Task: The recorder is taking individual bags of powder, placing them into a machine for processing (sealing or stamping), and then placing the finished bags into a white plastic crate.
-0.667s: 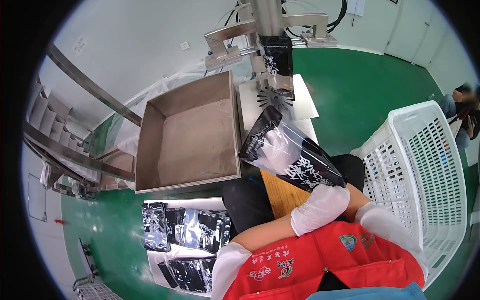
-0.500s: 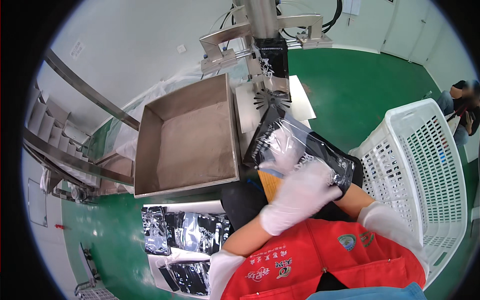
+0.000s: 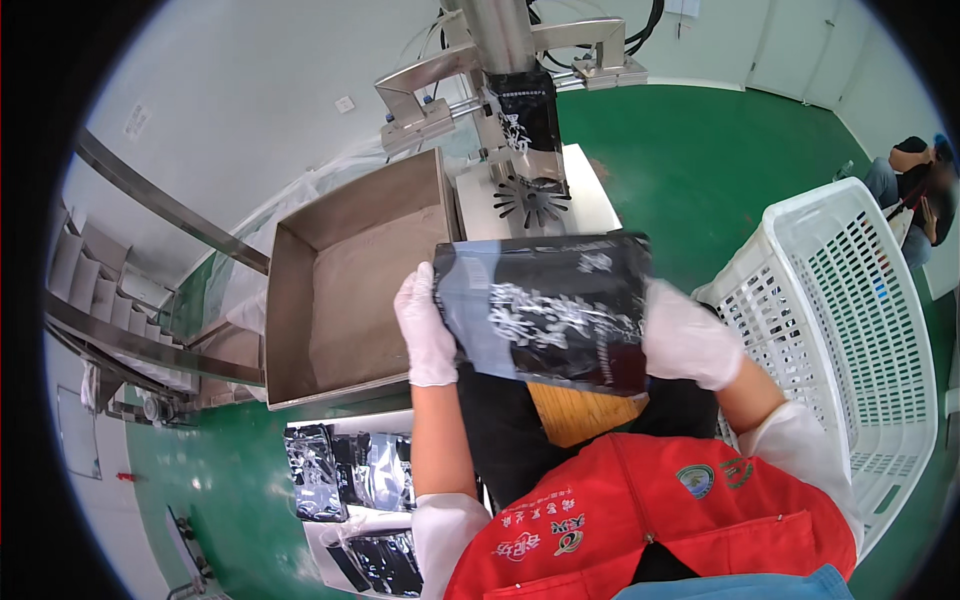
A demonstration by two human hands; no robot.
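Observation:
A black plastic pouch (image 3: 560, 320) with white lettering and a grey-blue strip stretches out flat between my gloved hands, above my lap. My left hand (image 3: 427, 328) grips its left edge, thumb pointing up along the side. At the opposite end my right hand (image 3: 694, 336) is closed round the edge; it is somewhat blurred and its fingertips are behind the pouch. Beyond it, a second black pouch (image 3: 530, 125) hangs upright on the metal spout (image 3: 497, 38) of a filling machine, above a slotted round metal plate (image 3: 533, 203).
A deep metal tray (image 3: 452, 215) with brownish powder inside stands to the left. Below it, several black pouches (image 3: 318, 470) lie in a white container. On the right is a white plastic basket (image 3: 790, 320). A person (image 3: 915, 200) sits at the far right.
My hands were crossed close together over the tilted pouch. They have moved apart, left hand to the left, and the pouch is now spread level between them. The view has shifted slightly.

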